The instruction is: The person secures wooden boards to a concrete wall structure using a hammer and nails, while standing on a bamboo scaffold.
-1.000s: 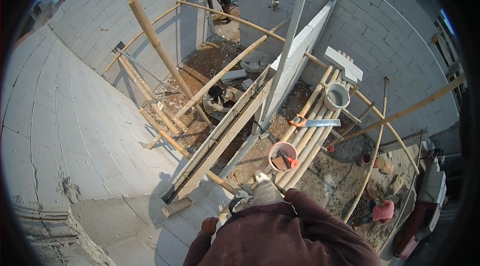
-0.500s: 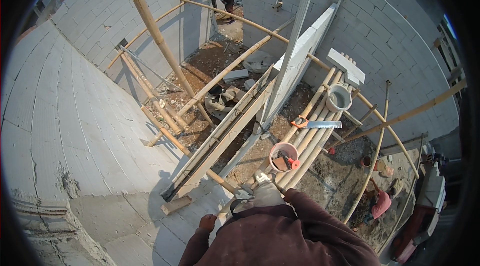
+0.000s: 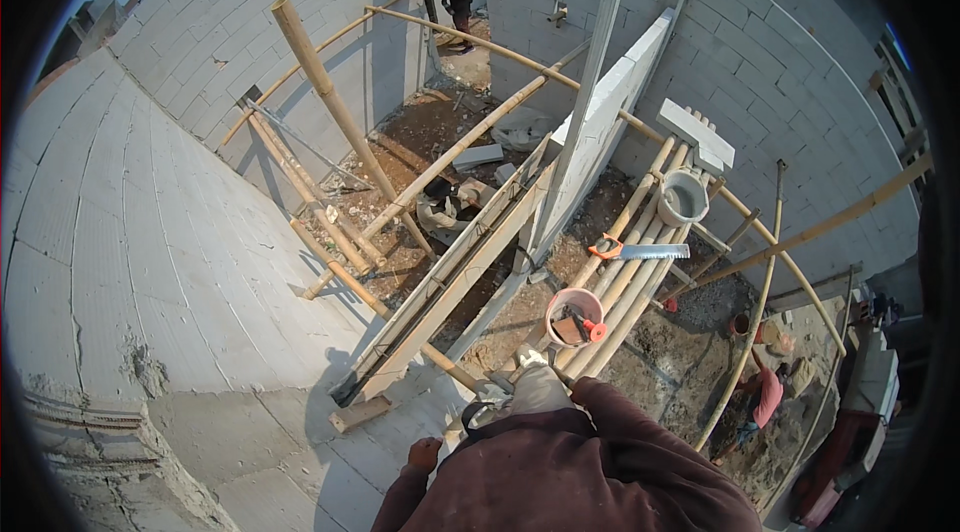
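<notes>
left grip (image 3: 425, 454) half-curled over pale blockwork (image 3: 385, 440), can't tell if it's clenched, right grip (image 3: 574, 388) mostly hidden (honestly no clue if it's grasping anything), pink bucket (image 3: 566, 306) on bamboo poles (image 3: 634, 302) just ahead of it, orange-handled saw (image 3: 650, 252) farther ahead

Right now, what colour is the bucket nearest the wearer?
Pink; that bucket shows best in the head view, the only one.
</notes>
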Demonstrator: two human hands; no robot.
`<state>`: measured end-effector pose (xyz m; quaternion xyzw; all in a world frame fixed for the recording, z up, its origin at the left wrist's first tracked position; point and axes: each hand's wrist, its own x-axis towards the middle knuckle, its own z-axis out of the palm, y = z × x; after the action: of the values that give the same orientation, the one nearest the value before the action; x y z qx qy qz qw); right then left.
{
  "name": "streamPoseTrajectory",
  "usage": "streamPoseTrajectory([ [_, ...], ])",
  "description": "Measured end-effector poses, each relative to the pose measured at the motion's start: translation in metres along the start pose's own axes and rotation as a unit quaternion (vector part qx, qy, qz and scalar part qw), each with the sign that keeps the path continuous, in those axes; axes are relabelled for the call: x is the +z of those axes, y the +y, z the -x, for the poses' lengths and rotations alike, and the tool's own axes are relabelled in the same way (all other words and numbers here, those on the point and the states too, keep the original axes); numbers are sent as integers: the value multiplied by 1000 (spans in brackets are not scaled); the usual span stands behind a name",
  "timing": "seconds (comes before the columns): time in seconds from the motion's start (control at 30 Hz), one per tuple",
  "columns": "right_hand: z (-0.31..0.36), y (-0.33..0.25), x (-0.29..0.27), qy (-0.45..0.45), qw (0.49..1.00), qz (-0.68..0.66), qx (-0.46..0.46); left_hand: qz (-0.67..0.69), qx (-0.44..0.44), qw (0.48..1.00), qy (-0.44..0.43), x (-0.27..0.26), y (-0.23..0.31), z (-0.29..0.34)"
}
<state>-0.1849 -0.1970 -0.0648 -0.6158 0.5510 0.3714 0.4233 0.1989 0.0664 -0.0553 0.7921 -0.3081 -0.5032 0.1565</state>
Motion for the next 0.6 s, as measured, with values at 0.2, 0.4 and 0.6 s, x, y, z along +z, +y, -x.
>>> streamPoseTrajectory([
  [0.2, 2, -8, -6, -16, 999, 42, -5, -26, -3, 1000, -4, -3, 4, 6],
  [0.4, -4, -1, 0, -22, 999, 49, -4, -18, 0, 1000, 0, 3, 0, 2],
  [0.6, -12, 2, 6, 1, 999, 36, -6, 32, 1, 999, 21, 10, -13, -10],
])
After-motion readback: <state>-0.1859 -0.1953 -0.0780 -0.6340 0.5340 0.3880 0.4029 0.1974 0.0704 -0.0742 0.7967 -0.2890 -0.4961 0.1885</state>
